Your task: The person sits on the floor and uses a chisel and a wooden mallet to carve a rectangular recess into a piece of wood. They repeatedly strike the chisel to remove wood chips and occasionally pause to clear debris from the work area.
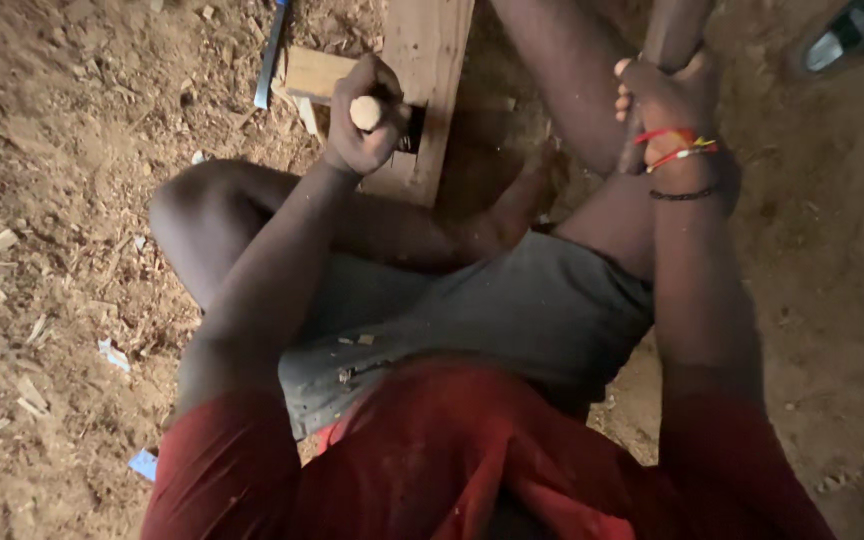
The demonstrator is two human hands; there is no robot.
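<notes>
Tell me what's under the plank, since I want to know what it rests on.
The plank lies on sawdust-strewn dirt, and a smaller wood block pokes out from beneath its left edge. The left hand presses a wooden-handled tool onto it. Anything else beneath is covered.

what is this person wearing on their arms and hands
Both arms come out of short dark red sleeves and are bare below. The left hand wears nothing. The right hand has red and yellow thread bands at the wrist, and a thin black beaded bracelet just below them.
</notes>
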